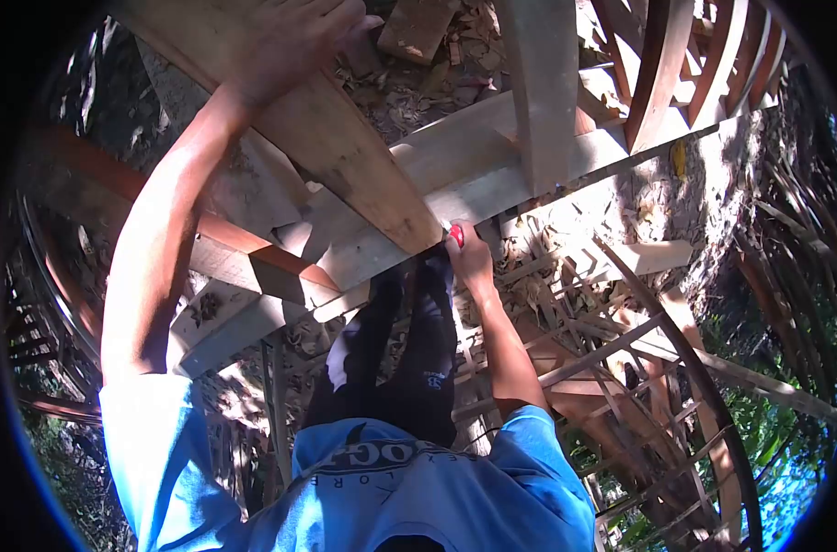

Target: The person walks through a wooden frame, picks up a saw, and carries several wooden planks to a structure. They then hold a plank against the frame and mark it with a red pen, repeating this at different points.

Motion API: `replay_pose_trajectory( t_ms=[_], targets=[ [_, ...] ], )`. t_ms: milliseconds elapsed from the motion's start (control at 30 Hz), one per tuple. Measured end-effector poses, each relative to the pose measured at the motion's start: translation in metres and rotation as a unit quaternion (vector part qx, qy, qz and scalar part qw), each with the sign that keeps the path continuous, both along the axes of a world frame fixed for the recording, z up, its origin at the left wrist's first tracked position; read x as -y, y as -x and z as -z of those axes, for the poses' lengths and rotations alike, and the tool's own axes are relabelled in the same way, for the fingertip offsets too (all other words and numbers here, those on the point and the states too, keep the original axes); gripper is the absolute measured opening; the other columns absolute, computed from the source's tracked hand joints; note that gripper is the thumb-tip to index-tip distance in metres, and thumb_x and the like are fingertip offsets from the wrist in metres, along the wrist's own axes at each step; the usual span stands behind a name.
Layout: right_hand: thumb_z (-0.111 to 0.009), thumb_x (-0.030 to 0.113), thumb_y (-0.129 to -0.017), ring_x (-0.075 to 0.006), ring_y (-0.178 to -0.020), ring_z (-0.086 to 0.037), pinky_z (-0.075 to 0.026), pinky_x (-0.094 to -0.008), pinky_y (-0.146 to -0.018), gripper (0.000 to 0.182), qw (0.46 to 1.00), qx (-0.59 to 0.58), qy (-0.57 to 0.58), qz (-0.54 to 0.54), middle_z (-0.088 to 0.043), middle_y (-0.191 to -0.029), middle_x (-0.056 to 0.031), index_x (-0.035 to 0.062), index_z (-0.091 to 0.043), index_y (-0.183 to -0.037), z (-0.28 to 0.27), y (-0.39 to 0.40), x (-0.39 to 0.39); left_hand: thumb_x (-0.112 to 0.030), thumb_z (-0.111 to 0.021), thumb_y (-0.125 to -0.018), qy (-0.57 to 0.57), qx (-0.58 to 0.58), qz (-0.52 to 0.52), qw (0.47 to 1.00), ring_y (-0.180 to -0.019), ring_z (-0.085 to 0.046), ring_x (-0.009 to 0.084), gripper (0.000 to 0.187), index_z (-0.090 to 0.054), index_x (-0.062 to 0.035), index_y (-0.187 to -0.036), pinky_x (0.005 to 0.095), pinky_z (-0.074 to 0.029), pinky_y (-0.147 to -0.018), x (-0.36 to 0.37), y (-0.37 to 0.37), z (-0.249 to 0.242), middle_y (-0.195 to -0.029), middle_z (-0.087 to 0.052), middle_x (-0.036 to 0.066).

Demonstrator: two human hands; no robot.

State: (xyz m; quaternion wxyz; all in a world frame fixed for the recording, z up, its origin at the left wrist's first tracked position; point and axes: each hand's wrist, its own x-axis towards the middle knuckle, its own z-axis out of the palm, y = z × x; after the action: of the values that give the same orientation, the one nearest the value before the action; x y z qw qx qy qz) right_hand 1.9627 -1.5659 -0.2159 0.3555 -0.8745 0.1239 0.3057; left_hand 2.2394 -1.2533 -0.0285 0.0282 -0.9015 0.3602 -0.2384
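Observation:
A thick wooden plank [345, 156] slants from the upper left down to the middle, its squared end lying over a pale timber beam [478, 198]. Across the plank's upper part lies my left hand [294, 41], gripping it with the fingers reaching past its right edge. The top of the frame cuts off part of this hand. My right hand [474, 262] is closed around a small red tool [456, 235] at the plank's lower end. Most of that tool is hidden in my fingers, so its kind cannot be made out.
An upright timber [547, 92] rises from the beam, with several curved wooden ribs [662, 74] farther right. A reddish crosspiece [262, 253] meets the beam at left. Thin sticks and a lattice [621, 396] stand at lower right. Dry leaves and wood scraps [418, 28] litter the ground.

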Motion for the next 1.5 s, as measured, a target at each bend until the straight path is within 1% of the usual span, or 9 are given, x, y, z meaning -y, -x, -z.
replay_pose_trajectory(
  t_ms=[167, 267, 400, 533, 700, 867, 967, 1367, 1500],
  targets=[
    [-0.06, 0.028, -0.089, -0.0478, -0.094, -0.061, -0.05, -0.051, -0.079, 0.031, 0.999, -0.005, -0.039, -0.007, -0.065, -0.094, -0.0285, 0.013, -0.056, -0.117, 0.008, -0.006, 0.005, -0.032, -0.068, -0.086, 0.01, -0.03, -0.015, 0.999, -0.059, -0.053, 0.0183, 0.032, -0.05, -0.0142, -0.066, 0.0327, -0.041, -0.058, 0.0, -0.002, 0.006, -0.061, -0.048, 0.002],
    [-0.063, 0.02, -0.09, -0.0336, -0.08, -0.07, -0.054, -0.0384, -0.069, 0.025, 0.993, 0.108, -0.052, 0.011, -0.07, -0.09, -0.0174, 0.0059, -0.06, -0.111, 0.014, -0.007, 0.009, -0.032, -0.068, -0.087, 0.001, -0.033, -0.024, 0.999, -0.059, -0.054, 0.0192, 0.032, -0.051, -0.014, -0.066, 0.0335, -0.042, -0.058, 0.0, -0.006, 0.004, -0.061, -0.049, 0.002],
    [-0.066, 0.023, -0.091, -0.0085, -0.07, -0.065, -0.051, -0.0232, -0.061, 0.027, 0.921, -0.109, -0.261, 0.268, -0.067, -0.08, -0.0054, 0.0007, -0.06, -0.105, 0.024, -0.019, 0.012, -0.032, -0.067, -0.087, -0.008, -0.039, -0.043, 0.998, -0.059, -0.054, 0.0204, 0.032, -0.051, -0.0137, -0.067, 0.0349, -0.042, -0.058, 0.005, -0.001, 0.0, -0.06, -0.048, 0.003],
    [-0.063, 0.021, -0.092, -0.0102, -0.066, -0.063, -0.05, -0.0263, -0.058, 0.022, 0.935, -0.142, -0.276, 0.171, -0.066, -0.078, -0.0056, 0.0032, -0.06, -0.104, 0.033, -0.035, 0.01, -0.031, -0.068, -0.087, -0.023, -0.068, -0.061, 0.996, -0.059, -0.054, 0.0219, 0.033, -0.05, -0.013, -0.066, 0.0356, -0.041, -0.058, 0.006, 0.0, 0.001, -0.06, -0.048, 0.004],
    [-0.06, 0.032, -0.085, -0.0486, -0.087, -0.063, -0.049, -0.0521, -0.074, 0.035, 0.985, -0.092, -0.038, -0.141, -0.067, -0.089, -0.0263, 0.0055, -0.057, -0.108, 0.044, -0.015, 0.064, -0.03, -0.068, -0.086, 0.002, -0.03, -0.054, 0.998, -0.058, -0.054, 0.0234, 0.033, -0.049, -0.012, -0.066, 0.0366, -0.041, -0.057, 0.008, -0.002, 0.011, -0.06, -0.047, 0.005],
    [-0.06, 0.026, -0.09, -0.039, -0.079, -0.068, -0.052, -0.0425, -0.069, 0.03, 0.982, -0.115, -0.143, 0.043, -0.068, -0.081, -0.0211, 0.0068, -0.059, -0.113, -0.002, 0.005, 0.079, -0.029, -0.069, -0.086, -0.015, -0.06, -0.074, 0.995, -0.058, -0.054, 0.0243, 0.032, -0.051, -0.0113, -0.066, 0.0374, -0.041, -0.056, 0.013, 0.005, 0.002, -0.06, -0.048, 0.006],
    [-0.061, 0.026, -0.093, -0.0308, -0.071, -0.069, -0.052, -0.0396, -0.067, 0.032, 0.988, 0.015, -0.15, -0.018, -0.067, -0.078, -0.0183, 0.007, -0.058, -0.118, 0.009, 0.001, 0.055, -0.028, -0.07, -0.085, -0.007, -0.037, -0.064, 0.997, -0.059, -0.055, 0.0249, 0.031, -0.052, -0.0109, -0.067, 0.0379, -0.041, -0.056, 0.011, -0.001, 0.005, -0.061, -0.049, 0.006],
    [-0.061, 0.028, -0.092, -0.0163, -0.061, -0.066, -0.053, -0.0303, -0.057, 0.035, 0.975, -0.139, -0.17, 0.044, -0.069, -0.084, -0.0134, 0.0007, -0.059, -0.113, 0.029, -0.003, 0.049, -0.027, -0.072, -0.083, 0.025, -0.033, -0.061, 0.997, -0.061, -0.055, 0.0278, 0.028, -0.054, -0.0116, -0.069, 0.0404, -0.043, -0.059, 0.007, -0.001, 0.012, -0.063, -0.051, 0.006],
    [-0.06, 0.032, -0.09, -0.0415, -0.078, -0.068, -0.053, -0.0469, -0.07, 0.033, 0.991, -0.055, -0.121, -0.018, -0.068, -0.087, -0.0248, 0.0091, -0.06, -0.114, 0.036, 0.017, 0.059, -0.028, -0.071, -0.084, 0.017, -0.053, -0.081, 0.995, -0.06, -0.055, 0.0281, 0.029, -0.052, -0.0114, -0.068, 0.0409, -0.042, -0.059, 0.007, 0.001, 0.012, -0.062, -0.05, 0.007]
  ],
)
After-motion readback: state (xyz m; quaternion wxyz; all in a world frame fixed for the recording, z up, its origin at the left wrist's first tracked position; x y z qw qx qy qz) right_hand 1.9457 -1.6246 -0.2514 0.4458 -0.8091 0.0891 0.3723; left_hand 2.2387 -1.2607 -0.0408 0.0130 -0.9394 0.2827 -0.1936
